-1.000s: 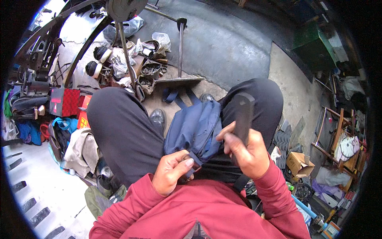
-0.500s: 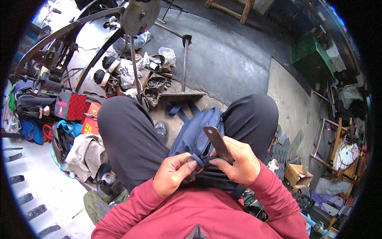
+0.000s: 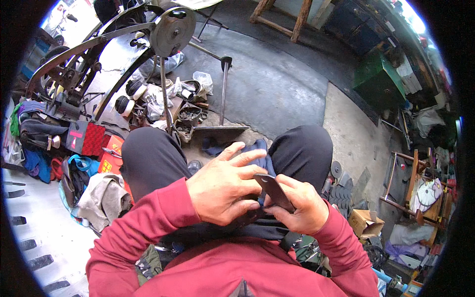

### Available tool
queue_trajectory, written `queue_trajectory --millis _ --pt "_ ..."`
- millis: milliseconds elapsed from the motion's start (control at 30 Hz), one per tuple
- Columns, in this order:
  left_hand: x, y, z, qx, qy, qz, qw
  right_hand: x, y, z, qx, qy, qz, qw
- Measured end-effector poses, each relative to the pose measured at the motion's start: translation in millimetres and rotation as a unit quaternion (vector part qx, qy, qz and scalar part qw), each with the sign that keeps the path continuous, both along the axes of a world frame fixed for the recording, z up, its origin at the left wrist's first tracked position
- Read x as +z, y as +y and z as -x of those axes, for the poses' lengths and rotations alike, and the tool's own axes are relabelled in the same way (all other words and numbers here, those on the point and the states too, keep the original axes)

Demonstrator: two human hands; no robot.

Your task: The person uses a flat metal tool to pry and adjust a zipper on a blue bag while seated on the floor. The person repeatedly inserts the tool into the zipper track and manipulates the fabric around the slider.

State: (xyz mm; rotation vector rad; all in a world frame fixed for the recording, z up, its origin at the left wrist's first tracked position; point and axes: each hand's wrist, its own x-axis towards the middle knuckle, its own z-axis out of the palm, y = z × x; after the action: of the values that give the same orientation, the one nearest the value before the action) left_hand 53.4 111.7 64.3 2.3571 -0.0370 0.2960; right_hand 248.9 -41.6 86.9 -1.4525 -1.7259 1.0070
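A blue fabric bag (image 3: 267, 161) lies in my lap between my knees, mostly covered by my hands. My left hand (image 3: 225, 187) is over its near part, palm down and fingers spread; its thumb is hidden. Close by on the right, my right hand (image 3: 303, 205) grips a flat dark knife (image 3: 275, 191), a broad strip with a hole near its upper end. The knife's far end slants up toward the left hand's fingers. Its lower end is hidden in the right hand, and what lies under both hands cannot be seen.
A metal machine with a round wheel (image 3: 172, 32) stands at the upper left. Beside its legs sit tins and plastic bags (image 3: 190, 111). A grey cloth (image 3: 104, 200) lies on the left, a cardboard box (image 3: 365, 222) on the right, a green box (image 3: 378, 81) farther back.
My left hand has let go of its pinch on the bag's edge and spread over the bag, moving farther forward. The right hand keeps the knife in nearly the same place.
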Motion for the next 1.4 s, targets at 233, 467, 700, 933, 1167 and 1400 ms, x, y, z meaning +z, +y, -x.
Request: queue_trajectory --millis 233,467,700,933,1167,1400 --pt "1 -7 -7 -0.019 0.127 0.136 0.982 2 -13 -10 -0.049 -0.061 -0.026 0.997" --pt "-6 -38 1 0.099 0.208 0.395 0.889 -5 -20 -8 -0.053 -0.048 -0.038 0.997" --pt "-21 -59 -2 0.149 0.151 0.639 0.739 5 -31 -12 -0.008 -0.089 -0.056 0.994" --pt "-7 -76 -18 0.184 0.085 0.702 0.683 18 -40 -21 -0.095 -0.109 -0.135 0.98" --pt "1 -96 -37 0.193 0.092 0.694 0.688 25 -82 -22 -0.321 0.109 0.081 0.937" --pt "23 -104 -85 0.119 0.033 0.578 0.806 44 -85 -26 -0.378 0.103 0.109 0.914"
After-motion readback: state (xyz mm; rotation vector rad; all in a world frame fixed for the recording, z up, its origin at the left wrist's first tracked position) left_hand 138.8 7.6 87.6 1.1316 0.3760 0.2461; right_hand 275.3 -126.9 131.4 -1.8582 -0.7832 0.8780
